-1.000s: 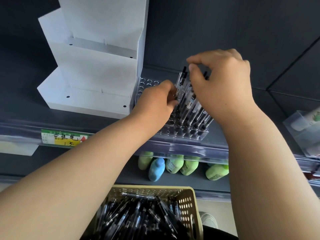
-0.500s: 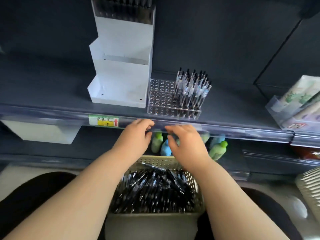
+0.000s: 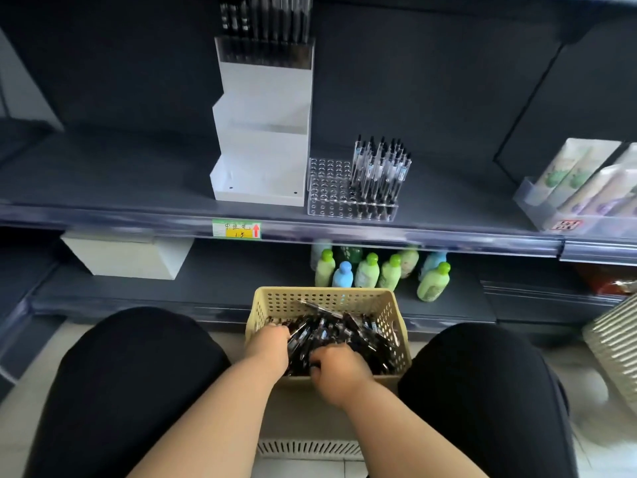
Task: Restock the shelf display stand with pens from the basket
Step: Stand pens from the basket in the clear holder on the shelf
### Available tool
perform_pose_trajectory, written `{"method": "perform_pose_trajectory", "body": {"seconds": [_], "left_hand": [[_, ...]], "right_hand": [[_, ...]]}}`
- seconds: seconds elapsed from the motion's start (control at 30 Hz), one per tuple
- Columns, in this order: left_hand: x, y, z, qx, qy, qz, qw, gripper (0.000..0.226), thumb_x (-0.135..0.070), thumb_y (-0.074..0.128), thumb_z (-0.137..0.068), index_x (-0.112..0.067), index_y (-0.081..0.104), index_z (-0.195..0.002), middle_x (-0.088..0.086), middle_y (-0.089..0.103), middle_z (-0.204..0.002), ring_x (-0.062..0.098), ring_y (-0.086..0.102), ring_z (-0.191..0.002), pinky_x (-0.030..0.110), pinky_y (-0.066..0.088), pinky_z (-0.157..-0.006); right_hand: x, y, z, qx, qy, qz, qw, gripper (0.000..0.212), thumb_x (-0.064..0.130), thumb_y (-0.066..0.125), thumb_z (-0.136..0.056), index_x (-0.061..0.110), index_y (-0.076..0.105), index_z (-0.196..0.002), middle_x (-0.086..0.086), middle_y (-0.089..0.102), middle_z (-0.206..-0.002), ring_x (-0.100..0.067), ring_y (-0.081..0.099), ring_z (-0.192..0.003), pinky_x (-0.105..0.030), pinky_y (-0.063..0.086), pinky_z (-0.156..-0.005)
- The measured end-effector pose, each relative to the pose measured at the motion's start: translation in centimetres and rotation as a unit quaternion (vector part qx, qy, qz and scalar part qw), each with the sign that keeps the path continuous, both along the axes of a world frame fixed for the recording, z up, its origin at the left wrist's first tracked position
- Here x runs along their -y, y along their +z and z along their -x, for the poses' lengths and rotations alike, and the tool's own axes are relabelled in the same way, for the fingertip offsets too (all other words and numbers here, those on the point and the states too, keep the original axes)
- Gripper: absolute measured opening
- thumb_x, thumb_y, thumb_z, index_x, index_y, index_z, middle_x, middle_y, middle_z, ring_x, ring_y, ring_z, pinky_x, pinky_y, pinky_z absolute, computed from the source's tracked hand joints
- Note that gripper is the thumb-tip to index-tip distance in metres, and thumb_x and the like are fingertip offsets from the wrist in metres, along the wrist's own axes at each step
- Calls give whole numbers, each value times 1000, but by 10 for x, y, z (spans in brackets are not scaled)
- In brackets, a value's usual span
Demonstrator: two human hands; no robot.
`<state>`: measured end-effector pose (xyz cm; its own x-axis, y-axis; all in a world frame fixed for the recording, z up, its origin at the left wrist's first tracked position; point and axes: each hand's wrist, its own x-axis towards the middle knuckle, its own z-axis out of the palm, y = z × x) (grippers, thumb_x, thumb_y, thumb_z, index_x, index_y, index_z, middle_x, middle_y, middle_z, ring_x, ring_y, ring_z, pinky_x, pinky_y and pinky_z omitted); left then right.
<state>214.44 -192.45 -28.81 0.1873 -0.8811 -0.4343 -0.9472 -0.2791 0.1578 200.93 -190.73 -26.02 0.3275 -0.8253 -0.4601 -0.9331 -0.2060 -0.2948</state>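
Observation:
A yellow perforated basket [image 3: 327, 298] sits between my knees, full of dark pens [image 3: 348, 331]. Both hands are down in it. My left hand [image 3: 269, 348] curls its fingers into the left side of the pile and grips pens. My right hand [image 3: 339, 369] closes around pens near the basket's front. On the shelf above stands a clear display stand [image 3: 329, 188] full of holes. Its right part holds several upright pens [image 3: 382, 170], while the left holes stand bare.
A white tiered stand [image 3: 262, 150] stands left of the clear one, with dark pens [image 3: 265, 19] in its top tier. Green and blue bottles [image 3: 379, 270] line the lower shelf behind the basket. Packaged goods [image 3: 586, 181] sit at the right, a white box [image 3: 127, 257] at the lower left.
Both hands left the pens in the clear stand, dropped past the shelf edge and went into the basket, where they now grip pens. The view tilted down.

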Motion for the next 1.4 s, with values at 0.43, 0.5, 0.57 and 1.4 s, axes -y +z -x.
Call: {"method": "perform_pose_trajectory", "body": {"seconds": [0.43, 0.5, 0.57, 1.4], "left_hand": [[32, -32, 23, -9, -12, -20, 1000, 43, 3, 44, -85, -16, 55, -121, 9, 50, -129, 27, 48, -119, 37, 44, -99], [36, -39, 26, -23, -14, -13, 1000, 39, -3, 42, -89, -17, 55, -123, 7, 51, -127, 26, 49, -118, 36, 45, -96], [40, -46, 28, -21, -14, 1, 1000, 33, -11, 42, -93, -18, 55, -121, 6, 55, -123, 25, 52, -113, 35, 45, -91], [63, -37, 28, -94, 83, -103, 987, 38, -23, 37, -99, -5, 53, -128, 14, 40, -136, 28, 49, -120, 30, 40, -97]], "right_hand": [[39, -32, -4, 18, -202, -29, 979, 27, 31, 45, -93, 26, 61, -114, 0, 62, -116, -25, 60, -104, -32, 50, -84], [48, -38, -7, 17, -220, -34, 975, 26, 34, 46, -92, 27, 61, -113, 0, 63, -114, -24, 61, -105, -32, 50, -84], [57, -42, -10, 19, -237, -49, 970, 25, 36, 47, -91, 29, 61, -111, 2, 64, -113, -22, 61, -105, -31, 50, -84], [93, -50, -14, 30, -287, -181, 940, 37, 45, 53, -86, 15, 47, -65, -1, 54, -68, -25, 57, -79, -29, 44, -71]]}}
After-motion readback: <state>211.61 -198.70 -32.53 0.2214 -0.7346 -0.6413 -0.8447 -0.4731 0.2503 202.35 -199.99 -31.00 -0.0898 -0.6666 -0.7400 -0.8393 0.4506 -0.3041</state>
